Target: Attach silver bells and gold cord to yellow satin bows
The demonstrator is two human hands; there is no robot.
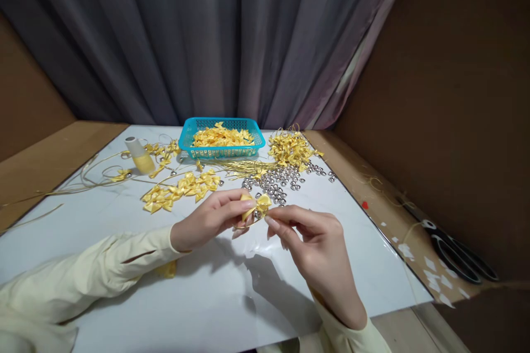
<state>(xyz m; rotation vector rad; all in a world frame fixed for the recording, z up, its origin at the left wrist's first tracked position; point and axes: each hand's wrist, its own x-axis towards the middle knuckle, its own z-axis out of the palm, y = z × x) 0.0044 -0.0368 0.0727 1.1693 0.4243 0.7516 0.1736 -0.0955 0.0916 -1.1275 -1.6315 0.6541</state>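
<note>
My left hand (213, 218) pinches a yellow ribbon bow (262, 201) between thumb and fingers, above the front of the table. Against the bow's middle sits a small silver bell (257, 213). My right hand (312, 237) is closed at the bow's right side, its thumb and forefinger pinching a thin gold cord (248, 226) that curves below the bow. The fingertips partly hide where cord and bow meet. Just beyond my hands lie many loose silver bells (273, 181) and a group of yellow bows (182, 187).
A blue basket (223, 150) of bows stands at the back, beside a pile of corded bows (290, 148). Gold cords (244, 167) lie before it. A bottle (139, 155) with yellow contents stands left. Black scissors (459, 253) and paper scraps (431, 276) lie right.
</note>
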